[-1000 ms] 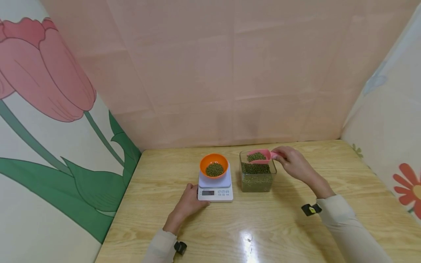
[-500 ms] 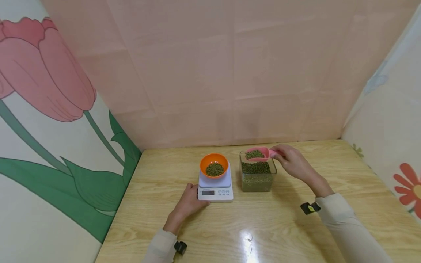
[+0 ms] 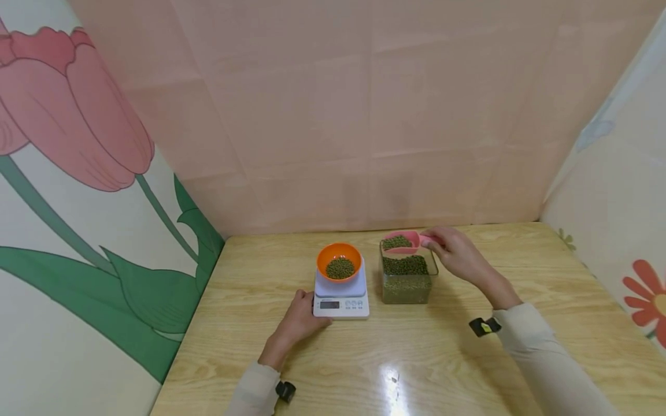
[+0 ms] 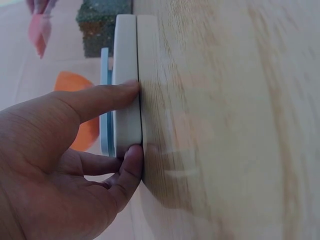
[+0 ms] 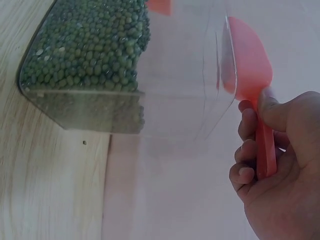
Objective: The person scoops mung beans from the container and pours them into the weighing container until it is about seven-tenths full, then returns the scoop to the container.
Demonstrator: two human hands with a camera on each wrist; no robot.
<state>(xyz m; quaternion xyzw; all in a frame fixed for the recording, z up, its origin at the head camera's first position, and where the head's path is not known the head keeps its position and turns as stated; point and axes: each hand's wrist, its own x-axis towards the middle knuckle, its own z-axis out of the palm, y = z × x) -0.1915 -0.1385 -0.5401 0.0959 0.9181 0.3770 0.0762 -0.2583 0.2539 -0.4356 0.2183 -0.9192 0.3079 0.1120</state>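
My right hand [image 3: 458,255] grips the handle of a pink scoop [image 3: 413,240] heaped with mung beans [image 3: 397,242]. The scoop is above the rim of a clear plastic container [image 3: 407,292], partly filled with the same green beans [image 5: 95,42]. In the right wrist view, fingers wrap the handle and the thumb lies near the scoop's neck. My left hand [image 3: 302,318] holds the front left corner of a white kitchen scale [image 3: 340,309], thumb at its front edge and fingers at its side. On the scale sits an orange bowl [image 3: 324,254] with some mung beans inside.
Scale and container stand side by side on a wood-grain table [image 3: 270,260], a narrow gap between them. Behind the table rises a pink backdrop [image 3: 291,144]. Flower-printed panels [image 3: 31,214] flank it.
My right hand has raised the loaded scoop slightly and shifted it left over the container, toward the bowl. My left hand stays at the scale.
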